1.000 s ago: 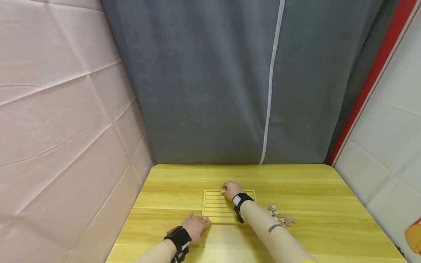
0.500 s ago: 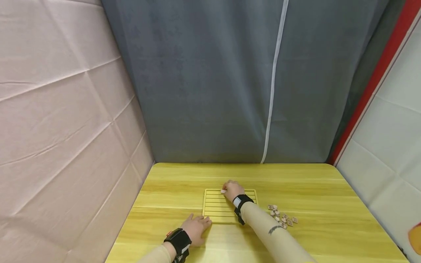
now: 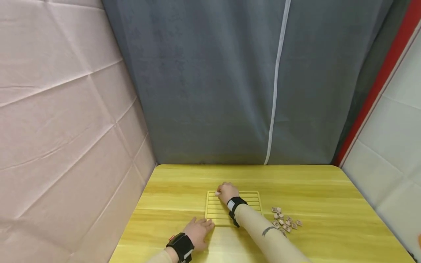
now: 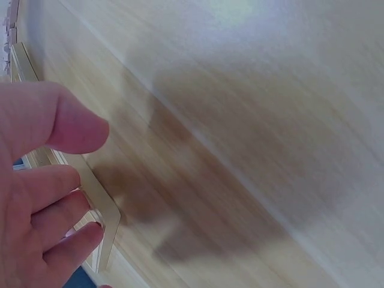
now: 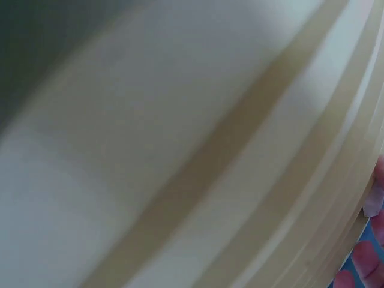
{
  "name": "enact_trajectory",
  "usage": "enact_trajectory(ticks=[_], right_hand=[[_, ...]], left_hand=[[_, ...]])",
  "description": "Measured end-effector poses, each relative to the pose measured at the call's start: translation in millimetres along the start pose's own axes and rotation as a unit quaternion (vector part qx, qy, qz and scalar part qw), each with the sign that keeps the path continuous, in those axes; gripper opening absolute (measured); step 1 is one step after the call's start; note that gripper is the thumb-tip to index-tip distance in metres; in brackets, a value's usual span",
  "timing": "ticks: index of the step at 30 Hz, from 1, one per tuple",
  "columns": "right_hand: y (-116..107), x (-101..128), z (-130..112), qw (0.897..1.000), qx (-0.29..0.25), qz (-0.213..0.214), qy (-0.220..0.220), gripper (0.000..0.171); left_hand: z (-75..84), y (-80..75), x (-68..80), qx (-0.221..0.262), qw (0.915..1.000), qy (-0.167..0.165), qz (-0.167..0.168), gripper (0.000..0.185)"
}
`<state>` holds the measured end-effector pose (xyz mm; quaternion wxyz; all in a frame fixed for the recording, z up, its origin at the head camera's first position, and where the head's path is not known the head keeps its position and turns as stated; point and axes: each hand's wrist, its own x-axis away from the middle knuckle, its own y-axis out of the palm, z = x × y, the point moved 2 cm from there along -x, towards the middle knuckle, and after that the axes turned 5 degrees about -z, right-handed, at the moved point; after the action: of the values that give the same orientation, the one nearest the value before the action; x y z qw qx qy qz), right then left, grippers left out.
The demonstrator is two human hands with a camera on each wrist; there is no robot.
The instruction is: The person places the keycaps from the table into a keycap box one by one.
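A shallow wooden tray [image 3: 218,216] with several crosswise slats lies on the table. At its far left part, my right hand [image 3: 227,192] pinches a small pale tile [image 3: 217,193] between thumb and fingers, over the farthest row. In the right wrist view the tile [image 5: 373,201] shows only at the right edge, between fingertips. My left hand [image 3: 198,233] lies with fingers extended at the tray's near left corner. The left wrist view shows its fingertips against the tray rim [image 4: 111,217]. My right hand and wrist cover part of the tray.
Several small wooden tiles with dark markings [image 3: 287,228] lie loosely scattered right of the tray, partly behind my right forearm. The wooden table [image 3: 335,204] reaches back to a grey curtain [image 3: 210,91], with pale padded walls on both sides.
Holding the tile, my right hand has shifted left along the tray's far row, nearer its left corner. My left hand stays at the near corner. The head view has turned slightly.
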<state>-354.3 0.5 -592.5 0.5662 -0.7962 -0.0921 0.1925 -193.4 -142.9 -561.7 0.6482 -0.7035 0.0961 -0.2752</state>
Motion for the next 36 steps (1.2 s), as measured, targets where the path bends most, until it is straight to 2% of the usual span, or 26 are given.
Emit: enact_trajectory(ticks=[13,21,25,29,32,36], right_hand=[[3,-10,-17,0.999,-0.025,-0.028,0.010,0.009],[8,-12,-20,1.000,-0.016,-0.025,-0.001,0.010],[10,-10,-15,1.000,-0.009,-0.021,-0.007,0.012],[1,-7,-1,0.999,-0.019,-0.032,0.004,0.022],[-15,-4,16,0.998,-0.038,-0.048,0.020,0.026],[-47,1,49,0.994,-0.052,-0.087,0.050,0.022]], left_hand=[[1.4,-5.5,1.0,0.004,0.9998,0.011,0.013,0.065],[-1.9,5.0,-1.2,0.009,0.9990,0.013,0.041,0.065],[-0.2,9.0,-5.0,0.010,0.9988,0.019,0.043,0.065],[-0.9,4.0,-10.7,0.024,0.9988,0.030,0.029,0.065],[-5.2,1.0,-14.2,0.045,0.9982,0.039,0.010,0.065],[-15.7,-1.2,-16.7,0.073,0.9960,0.051,0.006,0.064]])
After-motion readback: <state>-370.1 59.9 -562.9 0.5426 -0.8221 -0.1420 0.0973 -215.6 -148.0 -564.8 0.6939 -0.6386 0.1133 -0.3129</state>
